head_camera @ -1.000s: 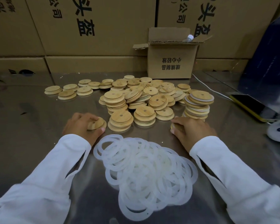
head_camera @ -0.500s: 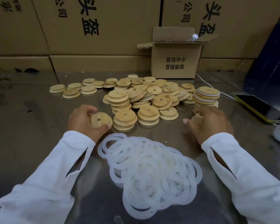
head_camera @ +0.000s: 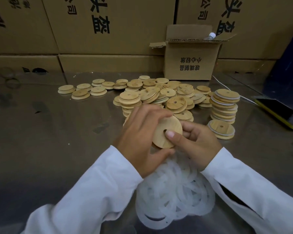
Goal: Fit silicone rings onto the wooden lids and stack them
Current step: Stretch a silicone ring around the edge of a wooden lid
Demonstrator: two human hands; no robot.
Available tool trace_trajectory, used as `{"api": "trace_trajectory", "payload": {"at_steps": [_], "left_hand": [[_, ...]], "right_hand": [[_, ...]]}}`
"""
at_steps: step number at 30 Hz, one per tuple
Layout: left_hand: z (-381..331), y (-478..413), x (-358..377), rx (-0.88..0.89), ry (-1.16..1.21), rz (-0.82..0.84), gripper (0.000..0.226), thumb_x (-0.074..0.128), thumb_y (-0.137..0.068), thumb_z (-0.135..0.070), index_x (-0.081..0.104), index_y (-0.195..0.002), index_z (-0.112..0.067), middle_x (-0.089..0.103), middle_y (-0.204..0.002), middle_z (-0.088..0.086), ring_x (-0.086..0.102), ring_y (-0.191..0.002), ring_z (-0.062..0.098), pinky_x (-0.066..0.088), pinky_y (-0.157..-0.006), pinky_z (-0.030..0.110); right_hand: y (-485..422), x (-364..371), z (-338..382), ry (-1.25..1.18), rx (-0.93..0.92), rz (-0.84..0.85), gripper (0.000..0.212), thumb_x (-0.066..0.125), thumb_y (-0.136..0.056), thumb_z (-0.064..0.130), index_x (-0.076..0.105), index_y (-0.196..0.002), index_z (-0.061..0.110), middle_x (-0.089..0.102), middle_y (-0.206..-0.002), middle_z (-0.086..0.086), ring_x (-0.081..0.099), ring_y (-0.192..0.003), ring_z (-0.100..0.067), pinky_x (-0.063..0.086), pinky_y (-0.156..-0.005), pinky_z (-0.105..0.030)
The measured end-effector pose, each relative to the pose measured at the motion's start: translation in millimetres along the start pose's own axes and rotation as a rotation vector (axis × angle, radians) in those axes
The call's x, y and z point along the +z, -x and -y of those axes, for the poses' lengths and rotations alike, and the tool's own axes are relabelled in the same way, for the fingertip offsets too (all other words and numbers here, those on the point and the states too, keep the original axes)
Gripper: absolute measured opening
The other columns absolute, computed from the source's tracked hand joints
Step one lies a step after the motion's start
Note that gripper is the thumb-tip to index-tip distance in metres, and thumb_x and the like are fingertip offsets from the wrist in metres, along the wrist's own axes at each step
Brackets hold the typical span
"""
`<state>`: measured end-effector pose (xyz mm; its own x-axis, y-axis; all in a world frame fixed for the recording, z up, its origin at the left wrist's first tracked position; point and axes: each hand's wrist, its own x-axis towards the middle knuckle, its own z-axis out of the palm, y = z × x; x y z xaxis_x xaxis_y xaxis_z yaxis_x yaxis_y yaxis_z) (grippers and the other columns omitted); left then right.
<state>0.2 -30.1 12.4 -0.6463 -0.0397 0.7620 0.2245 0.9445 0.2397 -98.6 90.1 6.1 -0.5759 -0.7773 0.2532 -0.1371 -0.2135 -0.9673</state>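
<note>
Wooden lid gripped — box reads 玻璃制品.

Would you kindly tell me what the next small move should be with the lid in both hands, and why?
Probably the right hand should release the wooden lid and pinch one ring from the ring pile just below, leaving the lid in the left hand. The lid shows no white ring, unlike those in the finished stack.

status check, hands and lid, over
Left hand and right hand both grip one wooden lid. No ring visible on it. Ring pile just beneath, nothing blocking.
</note>
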Motion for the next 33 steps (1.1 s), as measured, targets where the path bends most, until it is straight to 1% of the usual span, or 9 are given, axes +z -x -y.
{"api": "trace_trajectory", "payload": {"at_steps": [3, 5, 8, 11, 14, 20, 24, 30, 33], "left_hand": [[1.6, -1.3, -2.3, -0.242, 0.212, 0.069, 0.086, 0.064, -0.054, -0.060, 0.028, -0.127, -0.035, 0.038, -0.128, -0.007, 0.035, -0.120, 0.004, 0.026, -0.099, 0.006], [2.1, -1.2, -1.9, -0.462, 0.349, 0.034, 0.066, 0.057, -0.060, -0.063, 0.036, -0.118, -0.041, 0.045, -0.124, -0.012, 0.042, -0.117, -0.001, 0.033, -0.097, 0.009], [5.7, -1.8, -1.0, -0.620, 0.554, -0.034, 0.024, 0.069, -0.073, -0.049, 0.061, -0.085, -0.030, 0.064, -0.088, -0.011, 0.060, -0.084, 0.001, 0.048, -0.077, 0.020], [5.6, -2.9, -2.6, -0.634, 0.673, -0.122, 0.010, 0.064, -0.074, -0.027, 0.064, -0.075, -0.018, 0.065, -0.068, -0.008, 0.059, -0.064, 0.002, 0.047, -0.061, 0.014], [10.9, -3.9, -5.5, -0.759, 0.786, -0.214, 0.005, 0.063, -0.078, -0.020, 0.065, -0.075, -0.016, 0.065, -0.062, -0.009, 0.060, -0.063, 0.005, 0.050, -0.058, 0.020], [20.0, -2.9, -5.9, -0.986, 1.028, -0.272, 0.017, 0.064, -0.061, -0.035, 0.067, -0.072, -0.022, 0.065, -0.089, 0.007, 0.063, -0.087, 0.024, 0.057, -0.056, 0.033], [20.7, -0.9, -6.3, -0.996, 1.128, -0.272, 0.015, 0.065, -0.059, -0.034, 0.068, -0.068, -0.023, 0.064, -0.095, 0.008, 0.063, -0.092, 0.026, 0.058, -0.058, 0.037], [22.8, 0.6, -4.4, -1.034, 1.123, -0.270, 0.013, 0.064, -0.061, -0.034, 0.067, -0.068, -0.023, 0.057, -0.104, 0.011, 0.061, -0.093, 0.028, 0.055, -0.050, 0.032], [25.5, 1.6, -2.5, -1.084, 1.125, -0.298, 0.010, 0.062, -0.071, -0.029, 0.063, -0.074, -0.019, 0.057, -0.101, 0.008, 0.060, -0.092, 0.026, 0.054, -0.047, 0.032]], "right_hand": [[-0.9, -0.4, -2.5, 0.021, 0.029, -0.037, 0.033, 0.067, -0.058, 0.034, 0.068, -0.087, 0.020, 0.074, -0.077, -0.001, 0.069, -0.073, -0.010, 0.052, -0.063, -0.019], [-0.9, 0.8, -4.0, 0.031, 0.025, -0.038, 0.033, 0.069, -0.056, 0.035, 0.068, -0.085, 0.020, 0.073, -0.077, -0.003, 0.068, -0.072, -0.012, 0.054, -0.065, -0.021], [0.3, 2.6, -5.3, 0.053, 0.007, -0.001, 0.031, 0.072, -0.054, 0.031, 0.068, -0.081, 0.016, 0.072, -0.075, -0.006, 0.066, -0.070, -0.014, 0.054, -0.066, -0.024], [-0.1, 3.4, -3.9, 0.058, 0.017, -0.024, 0.040, 0.073, -0.050, 0.038, 0.066, -0.084, 0.018, 0.071, -0.070, -0.004, 0.065, -0.068, -0.012, 0.053, -0.067, -0.025], [-1.4, -0.2, -1.5, 0.198, 0.009, -0.120, 0.042, 0.071, -0.054, 0.044, 0.061, -0.088, 0.020, 0.067, -0.062, 0.007, 0.061, -0.062, -0.001, 0.047, -0.060, -0.013], [5.5, -4.2, -0.8, 0.756, -0.018, 0.048, 0.016, 0.071, -0.067, 0.040, 0.064, -0.071, 0.026, 0.054, -0.088, 0.009, 0.052, -0.085, -0.003, 0.042, -0.076, -0.019], [5.0, -4.0, -0.2, 0.819, 0.039, 0.117, 0.015, 0.073, -0.067, 0.039, 0.065, -0.068, 0.026, 0.055, -0.090, 0.012, 0.052, -0.088, 0.000, 0.040, -0.077, -0.015], [3.4, -4.2, 0.8, 0.707, 0.109, 0.111, 0.011, 0.077, -0.065, 0.029, 0.066, -0.063, 0.028, 0.061, -0.092, 0.004, 0.057, -0.092, -0.010, 0.045, -0.089, -0.032], [2.7, -4.3, -0.1, 0.628, 0.118, 0.042, 0.012, 0.077, -0.065, 0.024, 0.067, -0.059, 0.027, 0.060, -0.094, 0.005, 0.057, -0.094, -0.010, 0.043, -0.086, -0.025]]}}
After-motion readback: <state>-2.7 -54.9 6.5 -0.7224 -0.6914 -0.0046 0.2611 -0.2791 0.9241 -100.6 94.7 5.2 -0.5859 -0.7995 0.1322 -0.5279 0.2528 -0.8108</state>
